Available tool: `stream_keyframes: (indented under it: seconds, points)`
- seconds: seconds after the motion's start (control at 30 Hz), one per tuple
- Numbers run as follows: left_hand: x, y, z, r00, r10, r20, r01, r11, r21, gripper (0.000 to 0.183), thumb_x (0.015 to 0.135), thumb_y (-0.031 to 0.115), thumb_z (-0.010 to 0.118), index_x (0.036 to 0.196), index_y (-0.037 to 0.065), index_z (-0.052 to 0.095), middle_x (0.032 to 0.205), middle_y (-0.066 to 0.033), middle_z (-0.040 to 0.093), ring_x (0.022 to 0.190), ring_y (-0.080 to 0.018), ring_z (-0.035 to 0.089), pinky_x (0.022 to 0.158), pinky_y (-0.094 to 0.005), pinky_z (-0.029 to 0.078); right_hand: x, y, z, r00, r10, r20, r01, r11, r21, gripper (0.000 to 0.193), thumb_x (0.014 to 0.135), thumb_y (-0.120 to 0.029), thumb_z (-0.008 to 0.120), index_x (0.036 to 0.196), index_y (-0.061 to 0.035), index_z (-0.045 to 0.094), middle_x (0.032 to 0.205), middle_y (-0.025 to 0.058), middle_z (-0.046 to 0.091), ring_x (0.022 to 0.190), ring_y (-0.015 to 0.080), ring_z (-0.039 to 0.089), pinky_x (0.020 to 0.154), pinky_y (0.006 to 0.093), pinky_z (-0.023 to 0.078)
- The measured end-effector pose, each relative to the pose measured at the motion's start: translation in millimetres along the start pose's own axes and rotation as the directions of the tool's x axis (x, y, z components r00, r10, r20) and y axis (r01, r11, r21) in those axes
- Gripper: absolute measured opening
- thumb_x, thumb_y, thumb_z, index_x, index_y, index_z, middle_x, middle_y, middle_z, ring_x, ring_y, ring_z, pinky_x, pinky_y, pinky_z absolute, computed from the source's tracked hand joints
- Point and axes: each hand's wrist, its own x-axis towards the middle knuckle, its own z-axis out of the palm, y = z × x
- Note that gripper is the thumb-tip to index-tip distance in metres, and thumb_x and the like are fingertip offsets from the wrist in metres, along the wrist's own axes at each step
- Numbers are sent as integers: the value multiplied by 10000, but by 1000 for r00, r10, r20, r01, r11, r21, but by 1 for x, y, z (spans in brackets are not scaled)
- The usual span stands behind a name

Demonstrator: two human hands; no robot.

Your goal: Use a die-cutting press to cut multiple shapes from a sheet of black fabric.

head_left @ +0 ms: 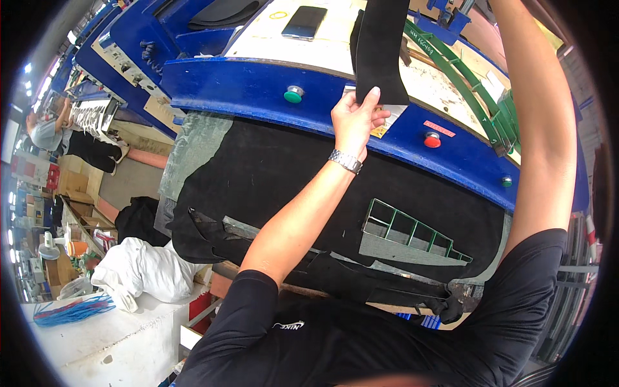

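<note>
My left hand (356,121), with a metal watch at the wrist, pinches the lower end of a long black strip of sheet material (382,55) between thumb and fingers. The strip hangs over the front edge of the blue machine (238,84), and its upper end runs out of the picture at the top. My right forearm (538,97) reaches up past the top edge, so the right hand is hidden. Nearer to me spreads a large dark sheet (277,171). On it rests a green, ladder-like metal cutting die (412,227), grey board showing within its frame.
A longer curved green die (461,80) lies on the machine's bed, right of the strip. A phone (304,22) is at the upper left. The blue front carries a green button (294,95) and a red one (432,139). Far left, another person (71,135) stands.
</note>
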Motion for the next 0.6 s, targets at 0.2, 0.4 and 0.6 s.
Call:
stream_keyframes:
  seconds: [0.2,0.4,0.6]
  points:
    - [-22,36,-8,968,253,0,-250,958,-137,179,955,149,665,1070,30,598,1019,-73,675,896,-131,662,771,-287,535,-12,-8,-2,1000,3,11,-2,997,-74,165,860,-47,696,982,64,688,860,141,728,757,198,680,693,352,546]
    - [-139,187,-78,895,444,43,-445,880,164,152,916,19,662,1045,27,583,981,-29,651,863,-100,615,795,-266,518,-93,18,-16,986,-17,164,-6,990,139,160,894,-133,708,968,7,684,774,51,659,654,126,621,616,278,508]
    - [-268,330,-135,894,433,113,-398,656,641,238,943,4,634,1153,23,525,976,-39,643,858,-74,620,736,-217,517,-257,-104,14,866,92,491,-303,878,370,86,892,-109,699,894,-25,679,767,-8,622,713,67,557,658,249,475]
